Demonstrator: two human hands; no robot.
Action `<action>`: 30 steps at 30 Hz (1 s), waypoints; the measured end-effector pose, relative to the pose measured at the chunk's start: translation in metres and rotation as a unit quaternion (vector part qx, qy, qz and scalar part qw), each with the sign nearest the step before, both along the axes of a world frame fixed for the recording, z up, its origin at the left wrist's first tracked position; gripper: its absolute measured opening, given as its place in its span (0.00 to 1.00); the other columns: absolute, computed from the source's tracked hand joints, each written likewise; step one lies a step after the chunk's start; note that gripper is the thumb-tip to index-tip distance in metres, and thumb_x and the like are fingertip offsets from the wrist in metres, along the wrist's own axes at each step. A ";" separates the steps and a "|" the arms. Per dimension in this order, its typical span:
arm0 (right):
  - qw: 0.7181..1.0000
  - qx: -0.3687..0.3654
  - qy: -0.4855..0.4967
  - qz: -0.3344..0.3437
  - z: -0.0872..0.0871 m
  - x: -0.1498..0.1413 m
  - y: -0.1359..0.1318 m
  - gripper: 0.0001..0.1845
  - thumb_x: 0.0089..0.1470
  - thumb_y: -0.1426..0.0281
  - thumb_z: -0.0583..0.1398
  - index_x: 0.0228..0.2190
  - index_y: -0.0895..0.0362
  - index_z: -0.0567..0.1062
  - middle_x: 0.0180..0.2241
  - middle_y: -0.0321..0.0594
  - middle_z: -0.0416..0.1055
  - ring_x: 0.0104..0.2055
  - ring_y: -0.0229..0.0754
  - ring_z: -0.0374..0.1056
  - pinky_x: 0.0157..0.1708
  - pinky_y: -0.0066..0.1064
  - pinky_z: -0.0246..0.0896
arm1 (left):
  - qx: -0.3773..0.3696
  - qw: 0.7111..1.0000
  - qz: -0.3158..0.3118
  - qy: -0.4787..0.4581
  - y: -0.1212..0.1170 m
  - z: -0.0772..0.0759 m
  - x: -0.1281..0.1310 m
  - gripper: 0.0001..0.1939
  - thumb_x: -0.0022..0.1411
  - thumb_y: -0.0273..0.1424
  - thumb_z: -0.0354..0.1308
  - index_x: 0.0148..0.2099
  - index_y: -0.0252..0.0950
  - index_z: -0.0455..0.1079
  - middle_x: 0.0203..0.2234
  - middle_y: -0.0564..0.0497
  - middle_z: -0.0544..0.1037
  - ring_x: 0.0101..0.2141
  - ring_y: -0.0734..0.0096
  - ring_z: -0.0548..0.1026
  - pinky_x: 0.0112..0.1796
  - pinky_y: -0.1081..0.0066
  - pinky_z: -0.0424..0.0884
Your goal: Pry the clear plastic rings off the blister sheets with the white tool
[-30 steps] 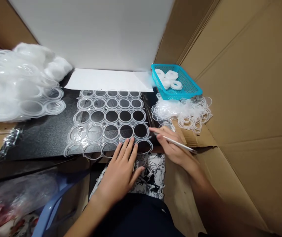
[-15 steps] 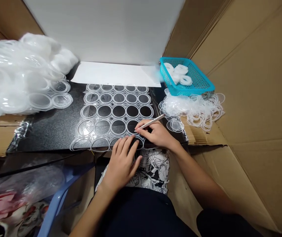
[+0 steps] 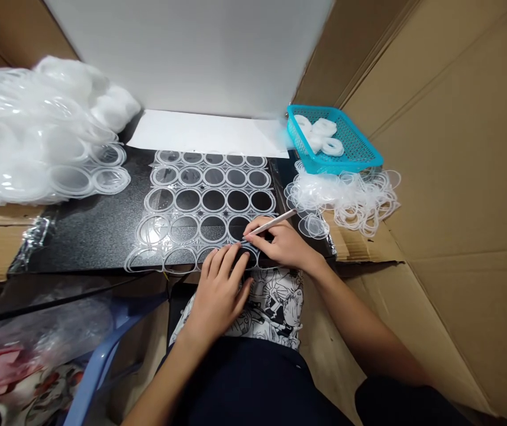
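A clear plastic sheet of joined rings lies in rows on the black tabletop. Flat on its near edge rests my left hand, fingers stretched out and slightly apart, holding nothing. My right hand is closed around a slim white pen-shaped tool. The tool's tip points down and left at a ring in the second row from me, just beyond my left fingertips. Whether the tip touches the plastic, I cannot tell.
A large pile of clear ring sheets stands at the left. A turquoise basket holding several white ring bundles is at the back right, with loose thin rings before it. White paper lies behind; a blue plastic chair is lower left.
The white tool's tip and my right hand have shifted very slightly. My left hand stays on the sheet. The view has tilted a little.
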State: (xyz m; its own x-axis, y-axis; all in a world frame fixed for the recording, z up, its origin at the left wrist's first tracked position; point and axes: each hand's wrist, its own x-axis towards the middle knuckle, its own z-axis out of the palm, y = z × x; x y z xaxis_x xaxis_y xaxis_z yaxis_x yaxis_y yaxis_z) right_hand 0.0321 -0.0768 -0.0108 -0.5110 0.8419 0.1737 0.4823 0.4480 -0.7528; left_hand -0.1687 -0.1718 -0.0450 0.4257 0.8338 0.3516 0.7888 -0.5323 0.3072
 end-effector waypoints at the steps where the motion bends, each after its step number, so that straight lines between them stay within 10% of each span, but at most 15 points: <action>1: 1.000 0.016 -0.009 0.012 0.000 0.000 -0.001 0.05 0.67 0.69 0.60 0.40 0.54 0.78 0.39 0.38 0.79 0.41 0.41 0.74 0.47 0.36 0.68 | 0.000 1.000 0.002 0.002 0.000 0.001 0.000 0.21 0.73 0.34 0.55 0.65 0.33 0.68 0.64 0.38 0.72 0.63 0.49 0.67 0.65 0.50 0.59; 10: 0.939 0.292 -0.157 0.092 -0.012 -0.002 -0.007 0.15 0.72 0.72 0.51 0.47 0.59 0.78 0.47 0.49 0.82 0.44 0.48 0.74 0.42 0.42 0.68 | -0.031 0.999 0.023 0.027 0.006 0.006 0.007 0.23 0.72 0.36 0.55 0.65 0.35 0.65 0.64 0.38 0.71 0.62 0.48 0.68 0.61 0.49 0.59; 22: 0.995 0.028 0.024 -0.090 0.009 0.014 -0.001 0.12 0.69 0.62 0.59 0.44 0.48 0.82 0.46 0.39 0.82 0.49 0.46 0.77 0.52 0.43 0.72 | -0.034 0.984 -0.028 -0.175 0.008 0.019 -0.024 0.18 0.71 0.28 0.58 0.61 0.38 0.66 0.59 0.41 0.70 0.61 0.58 0.68 0.62 0.57 0.65; 26: 0.985 0.048 -0.007 -0.163 0.022 0.020 0.049 0.17 0.70 0.62 0.55 0.54 0.48 0.79 0.40 0.40 0.83 0.41 0.47 0.78 0.47 0.43 0.72 | 0.024 0.977 0.105 -0.183 0.073 0.051 -0.051 0.15 0.72 0.34 0.57 0.58 0.40 0.68 0.57 0.40 0.70 0.61 0.54 0.67 0.63 0.54 0.64; 30: 0.969 0.099 -0.150 -0.171 0.022 0.009 0.132 0.18 0.70 0.63 0.54 0.54 0.54 0.77 0.51 0.48 0.79 0.51 0.54 0.75 0.50 0.45 0.69 | -0.023 0.964 0.241 -0.106 0.197 0.067 -0.083 0.19 0.69 0.40 0.54 0.58 0.39 0.70 0.58 0.36 0.69 0.60 0.44 0.66 0.59 0.47 0.64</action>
